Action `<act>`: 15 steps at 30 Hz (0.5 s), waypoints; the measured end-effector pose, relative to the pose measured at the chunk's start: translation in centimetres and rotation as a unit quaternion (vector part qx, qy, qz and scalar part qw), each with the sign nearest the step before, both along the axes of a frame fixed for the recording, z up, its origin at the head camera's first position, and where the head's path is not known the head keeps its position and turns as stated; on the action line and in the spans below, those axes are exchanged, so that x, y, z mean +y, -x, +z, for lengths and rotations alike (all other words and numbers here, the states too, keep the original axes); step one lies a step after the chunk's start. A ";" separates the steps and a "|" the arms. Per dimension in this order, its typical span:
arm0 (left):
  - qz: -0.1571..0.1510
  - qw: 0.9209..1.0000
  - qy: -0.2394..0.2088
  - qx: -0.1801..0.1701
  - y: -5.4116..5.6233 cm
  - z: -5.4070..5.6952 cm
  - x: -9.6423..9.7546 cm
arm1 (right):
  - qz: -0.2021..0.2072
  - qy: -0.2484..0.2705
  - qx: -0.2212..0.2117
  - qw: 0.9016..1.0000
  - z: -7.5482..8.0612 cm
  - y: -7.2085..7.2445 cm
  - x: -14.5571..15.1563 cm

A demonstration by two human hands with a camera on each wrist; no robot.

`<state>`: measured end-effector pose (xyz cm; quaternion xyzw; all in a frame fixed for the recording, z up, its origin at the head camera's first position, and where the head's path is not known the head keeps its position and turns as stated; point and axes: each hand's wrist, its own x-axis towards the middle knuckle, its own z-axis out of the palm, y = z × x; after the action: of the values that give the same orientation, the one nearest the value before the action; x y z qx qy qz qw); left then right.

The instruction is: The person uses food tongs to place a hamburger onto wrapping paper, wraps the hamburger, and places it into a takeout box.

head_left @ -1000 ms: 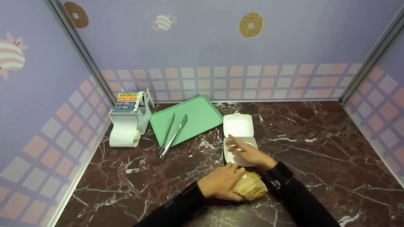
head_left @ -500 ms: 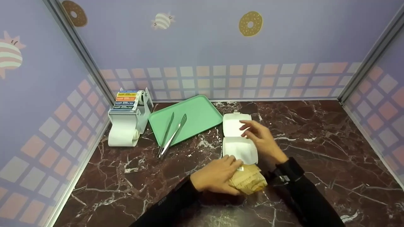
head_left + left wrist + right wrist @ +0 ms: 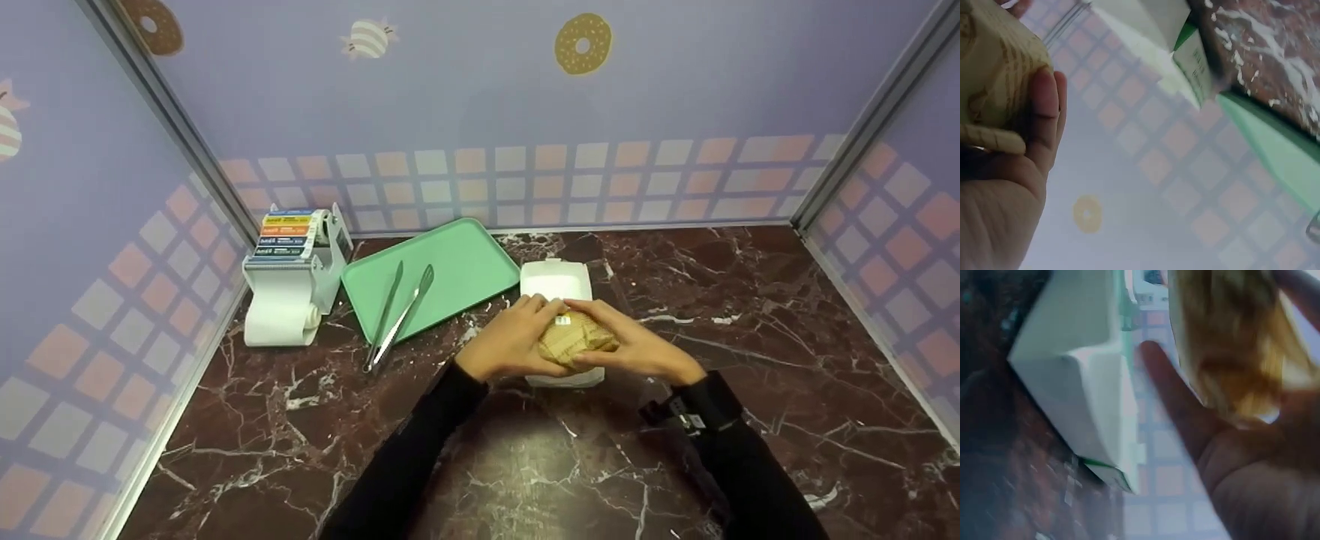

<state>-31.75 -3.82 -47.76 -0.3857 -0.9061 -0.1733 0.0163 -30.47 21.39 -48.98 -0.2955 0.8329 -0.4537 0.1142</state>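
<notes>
A round paper-wrapped burger (image 3: 576,341), in tan printed paper with a small white label, hangs between both hands; its contents are hidden. My left hand (image 3: 514,341) holds its left side, fingers over the top and thumb low at the front. On the other side my right hand (image 3: 637,346) grips it, thumb in front and fingers behind. Right below is a white hinged takeaway box (image 3: 555,280), lid folded back, its base mostly covered by hands and burger. In the right wrist view the box (image 3: 1067,337) stands beside the wrapped burger (image 3: 1224,332), apart from it.
A green tray (image 3: 465,262) lies behind and left of the box, with metal tongs (image 3: 397,322) across it, their handle end past its near edge. Farther left stands a label dispenser (image 3: 289,247) with a white paper roll (image 3: 276,319). Walls enclose the marbled counter (image 3: 750,337).
The right hand has come off the box and taken hold of the burger's right side. Together both hands have lifted the burger from the counter and carried it forward over the box.
</notes>
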 end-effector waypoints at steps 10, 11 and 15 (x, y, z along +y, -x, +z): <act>-0.043 0.987 -0.077 -0.132 3.0 -2.9 -0.9 | -0.037 -0.018 0.005 0.999 -2.4 1.6 0.0; -0.058 0.983 -0.084 -0.156 3.2 -3.2 -1.3 | -0.037 -0.018 0.001 0.999 -2.6 1.7 0.1; -0.093 0.965 -0.087 -0.229 3.9 -3.8 -2.4 | -0.037 -0.021 -0.020 0.999 -3.3 1.7 0.2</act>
<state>-35.63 -6.24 -51.56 -0.4150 -0.8273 -0.3359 -0.1746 -32.20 21.60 -52.24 -0.2534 0.8503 -0.4454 0.1200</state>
